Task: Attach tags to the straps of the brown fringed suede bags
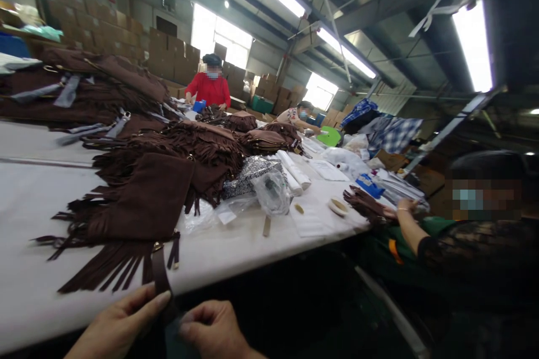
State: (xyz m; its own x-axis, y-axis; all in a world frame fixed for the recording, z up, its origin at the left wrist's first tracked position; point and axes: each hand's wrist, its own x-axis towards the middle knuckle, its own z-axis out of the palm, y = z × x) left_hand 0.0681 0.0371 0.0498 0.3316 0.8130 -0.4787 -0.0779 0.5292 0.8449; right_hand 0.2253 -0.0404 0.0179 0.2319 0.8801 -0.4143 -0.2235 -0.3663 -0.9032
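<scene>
A dark brown fringed bag (pixel 147 196) lies on the white-covered table, its fringe spread toward me. From its metal clasp a brown strap (pixel 159 269) hangs over the table's front edge. My left hand (pixel 122 317) is closed on this strap, thumb on top. Just to the right, my right hand (pixel 217 328) is closed in a pinch, below the table edge. A dim, bluish, see-through strip shows beside its fingertips; what they hold is too dark to make out. The strap's lower end is hidden in shadow.
More brown fringed bags (pixel 197 143) are heaped behind and at left. Clear plastic bags (pixel 272 193), white rolls (pixel 295 171) and a tape roll (pixel 338 206) lie to the right. A co-worker (pixel 475 252) sits close on the right, handling brown fringe; two others work across the table.
</scene>
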